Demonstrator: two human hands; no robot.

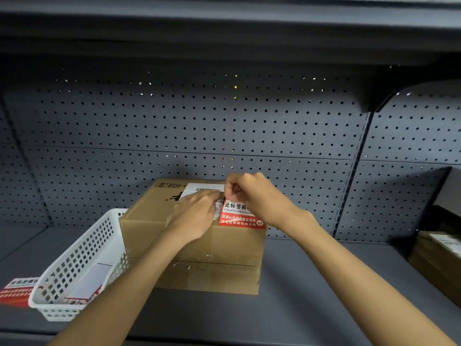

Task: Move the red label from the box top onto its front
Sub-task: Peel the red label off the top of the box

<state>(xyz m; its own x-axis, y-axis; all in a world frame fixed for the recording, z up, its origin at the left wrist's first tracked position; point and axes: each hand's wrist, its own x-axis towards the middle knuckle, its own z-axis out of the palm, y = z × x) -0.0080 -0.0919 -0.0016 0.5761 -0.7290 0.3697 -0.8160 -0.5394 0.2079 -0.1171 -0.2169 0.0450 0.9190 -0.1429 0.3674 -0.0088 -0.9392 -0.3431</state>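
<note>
On the shelf [299, 283]: cardboard box [199, 245] is sitting, white basket [82, 258] touching its left side.
Red label [240, 217]: lying on box top, near front edge.
Left hand [197, 216]: pressing flat beside label, fingers loosely curled, gripping nothing visible.
Right hand [252, 193]: pinching label's upper-left corner.
Handling: thin, light, floppy adhesive film, probably tearing easily; peeling from that corner.

the box [199, 248] is plain brown cardboard, closed, standing flat on the grey shelf [311, 283] with one corner turned slightly toward the camera. its front face shows a taped seam and scuffed patches low down. the red label [240, 216] lies on the box top near the front right edge; it has a white band with dark characters above red bands with pale print. its far upper corner is hidden.
</note>
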